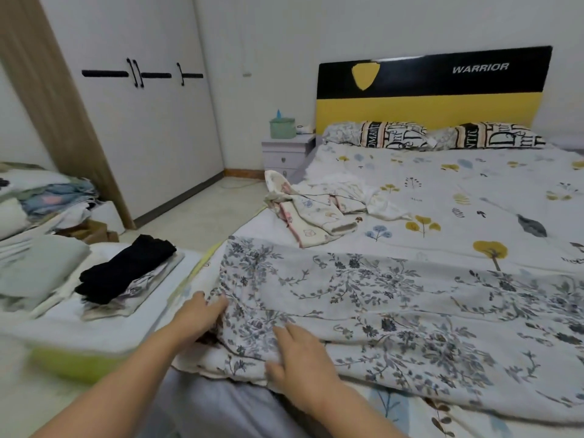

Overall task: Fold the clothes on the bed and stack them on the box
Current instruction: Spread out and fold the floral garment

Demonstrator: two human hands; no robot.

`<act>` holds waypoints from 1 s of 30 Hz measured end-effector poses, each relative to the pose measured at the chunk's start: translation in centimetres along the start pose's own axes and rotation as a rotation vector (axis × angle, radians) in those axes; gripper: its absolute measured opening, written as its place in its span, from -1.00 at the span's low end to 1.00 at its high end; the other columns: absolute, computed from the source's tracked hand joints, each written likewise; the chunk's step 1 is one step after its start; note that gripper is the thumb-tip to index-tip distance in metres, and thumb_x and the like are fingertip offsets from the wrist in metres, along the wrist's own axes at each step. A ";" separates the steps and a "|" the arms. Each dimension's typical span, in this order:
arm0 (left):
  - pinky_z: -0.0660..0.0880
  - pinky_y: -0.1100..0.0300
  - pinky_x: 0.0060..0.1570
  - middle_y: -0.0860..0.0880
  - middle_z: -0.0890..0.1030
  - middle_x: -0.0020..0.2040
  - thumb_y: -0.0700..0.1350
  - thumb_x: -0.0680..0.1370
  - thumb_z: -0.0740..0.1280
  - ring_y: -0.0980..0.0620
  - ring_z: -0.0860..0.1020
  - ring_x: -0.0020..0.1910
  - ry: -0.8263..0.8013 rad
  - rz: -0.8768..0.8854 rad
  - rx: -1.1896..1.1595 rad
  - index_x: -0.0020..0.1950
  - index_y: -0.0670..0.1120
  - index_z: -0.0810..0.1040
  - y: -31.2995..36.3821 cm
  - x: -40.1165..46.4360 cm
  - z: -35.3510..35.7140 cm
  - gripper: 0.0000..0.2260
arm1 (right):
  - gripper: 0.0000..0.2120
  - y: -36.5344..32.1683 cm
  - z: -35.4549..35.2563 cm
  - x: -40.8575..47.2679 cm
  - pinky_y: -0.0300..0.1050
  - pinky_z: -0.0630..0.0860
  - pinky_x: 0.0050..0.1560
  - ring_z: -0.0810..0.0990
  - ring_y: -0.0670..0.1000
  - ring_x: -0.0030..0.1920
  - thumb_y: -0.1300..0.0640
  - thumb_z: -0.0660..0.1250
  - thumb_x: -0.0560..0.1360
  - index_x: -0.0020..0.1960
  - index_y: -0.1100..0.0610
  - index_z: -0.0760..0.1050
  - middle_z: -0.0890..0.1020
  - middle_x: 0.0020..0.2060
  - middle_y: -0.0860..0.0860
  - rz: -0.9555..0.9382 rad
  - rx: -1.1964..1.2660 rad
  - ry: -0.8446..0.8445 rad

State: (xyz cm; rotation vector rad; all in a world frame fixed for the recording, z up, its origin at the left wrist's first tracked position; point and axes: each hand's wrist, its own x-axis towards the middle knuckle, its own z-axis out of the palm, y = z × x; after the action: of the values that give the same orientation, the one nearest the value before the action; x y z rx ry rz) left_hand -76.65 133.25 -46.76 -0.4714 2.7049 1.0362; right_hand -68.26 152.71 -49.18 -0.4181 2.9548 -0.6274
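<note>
Floral cloth [395, 308] lies spread across the near edge of the bed [458, 191], its left end bunched by the bed's near left corner. Left hand [200, 314] grips that bunched end, fingers curled into the fabric. Right hand [301, 358] rests flat on the cloth just beside it, fingers straight and holding nothing. A crumpled pale jacket [316, 207] sits farther up, near the left edge of the bed and well apart from the hands. Left of the bed stands the box [79, 355], its top covered in white; near its far edge a black garment [126, 268] lies on a folded floral piece [139, 287]. Two pillows [392, 135] lean at the headboard [429, 90].
</note>
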 end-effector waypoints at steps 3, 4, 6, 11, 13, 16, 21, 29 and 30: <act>0.32 0.15 -0.28 -0.06 0.54 -0.36 0.18 0.49 0.33 -0.01 0.47 -0.34 0.020 0.021 -0.127 -0.20 -0.20 0.47 -0.1 0.5 -0.5 -0.58 | -0.31 -2.6 1.9 1.6 0.05 0.06 0.48 0.11 0.10 0.47 -0.14 0.22 0.51 0.52 0.07 0.03 0.15 0.48 0.10 -0.013 0.003 -0.032; 0.29 0.15 -0.32 -0.02 0.44 -0.49 0.18 0.47 0.35 0.01 0.41 -0.42 -0.016 0.014 -0.142 -0.38 -0.14 0.38 0.1 0.4 -0.9 -0.56 | -0.24 -3.3 2.3 2.0 0.10 0.02 0.48 0.06 0.11 0.49 -0.17 0.25 0.49 0.53 0.06 -0.03 0.11 0.49 0.10 -0.009 -0.009 -0.063; 0.32 0.16 -0.30 -0.03 0.43 -0.53 0.15 0.46 0.38 0.00 0.41 -0.43 -0.109 0.002 -0.159 -0.48 -0.10 0.33 0.3 0.7 -1.4 -0.54 | -0.10 -4.2 2.5 2.6 0.21 -0.03 0.46 -0.02 0.13 0.51 -0.20 0.32 0.44 0.54 0.04 -0.15 0.02 0.52 0.10 -0.002 -0.045 -0.124; 0.39 0.20 -0.41 -0.12 0.42 -0.37 -0.21 0.51 0.32 0.00 0.39 -0.47 -0.269 0.009 -0.363 -0.24 -0.16 0.43 2.5 0.4 -2.6 -0.86 | 0.12 -5.4 2.2 3.7 0.20 0.07 0.43 -0.04 0.11 0.52 -0.14 0.43 0.37 0.51 0.01 -0.40 -0.08 0.53 0.09 0.045 0.068 -0.097; 0.45 0.20 -0.46 -0.18 0.51 -0.28 -0.28 0.51 0.30 -0.02 0.48 -0.44 -0.313 0.043 -0.440 -0.19 -0.19 0.46 4.3 -0.3 -3.0 -0.91 | 0.00 -5.4 1.2 3.7 0.08 0.22 0.39 0.14 0.10 0.47 -0.03 0.37 0.44 0.52 0.02 -0.35 0.08 0.51 0.08 0.050 0.153 -0.019; 0.56 0.19 -0.31 -0.20 0.61 -0.19 -0.32 0.51 0.28 -0.04 0.60 -0.32 -0.350 0.097 -0.572 -0.20 -0.20 0.50 7.1 -1.3 -3.3 -0.90 | -0.32 -4.4 -1.2 3.0 -0.05 0.38 0.20 0.43 0.12 0.27 0.14 0.19 0.54 0.54 -0.04 -0.09 0.42 0.33 0.08 0.050 0.266 0.178; 0.43 0.25 -0.44 -0.08 0.51 -0.37 -0.17 0.52 0.27 0.01 0.48 -0.40 -0.396 0.214 -0.648 -0.12 -0.09 0.50 12.3 -2.5 -1.4 -0.96 | -0.46 -0.6 -6.0 1.1 -0.12 0.47 0.02 0.56 0.01 -0.03 0.29 0.11 0.52 0.43 -0.11 0.28 0.63 0.02 -0.02 0.121 0.557 0.426; 0.21 0.17 -0.33 0.00 0.33 -0.36 -0.11 0.48 0.38 0.04 0.29 -0.35 -0.328 0.648 -0.389 -0.28 -0.08 0.36 23.1 -7.0 6.5 -0.77 | -0.49 7.7 -8.8 -4.2 -0.10 0.48 -0.26 0.52 -0.07 -0.31 0.35 0.13 0.51 0.32 -0.11 0.41 0.63 -0.09 -0.13 0.267 0.895 0.721; 0.22 0.17 -0.33 0.01 0.36 -0.37 -0.08 0.49 0.37 0.04 0.31 -0.37 -0.346 0.688 -0.361 -0.27 -0.07 0.39 24.3 -7.8 7.8 -0.80 | -0.53 8.7 -9.0 -5.0 -0.13 0.46 -0.31 0.51 -0.07 -0.34 0.34 0.13 0.52 0.29 -0.10 0.42 0.64 -0.10 -0.09 0.299 0.930 0.760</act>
State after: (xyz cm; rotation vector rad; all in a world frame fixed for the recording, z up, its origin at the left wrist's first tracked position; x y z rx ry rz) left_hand -77.72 157.33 -35.30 0.5935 2.3895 1.5994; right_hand -66.91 165.24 -44.38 0.4313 2.6961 -2.3191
